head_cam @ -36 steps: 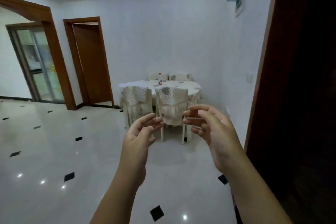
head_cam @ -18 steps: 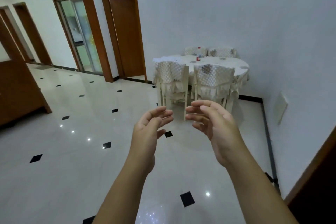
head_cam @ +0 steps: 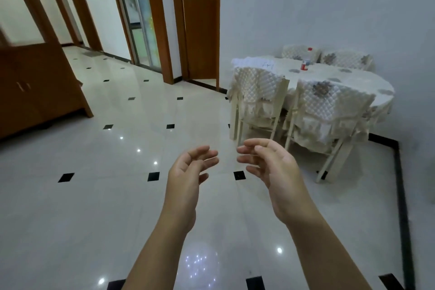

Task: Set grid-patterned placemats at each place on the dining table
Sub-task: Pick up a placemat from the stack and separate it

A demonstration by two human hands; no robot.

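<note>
Both hands empty, well short of the table.

Far left stands a cabinet (head_cam: 35, 85), with doors (head_cam: 200, 21) beyond it. Near me, my left hand (head_cam: 188, 172) and right hand (head_cam: 270, 167) hang side by side over the tiled floor (head_cam: 94, 195), fingers loosely curled and apart, holding nothing. Far right, two covered chairs (head_cam: 259, 92) are tucked against the table (head_cam: 367, 82), which carries a bottle (head_cam: 306, 63) and a pale patch at its left end that I can't make out. I see no placemats anywhere, so I can't tell where they are. I'd expect them to be light, thin and floppy. They're best pinched at two corners of one edge, one per hand, then laid flat, though they may slide once down.
</note>
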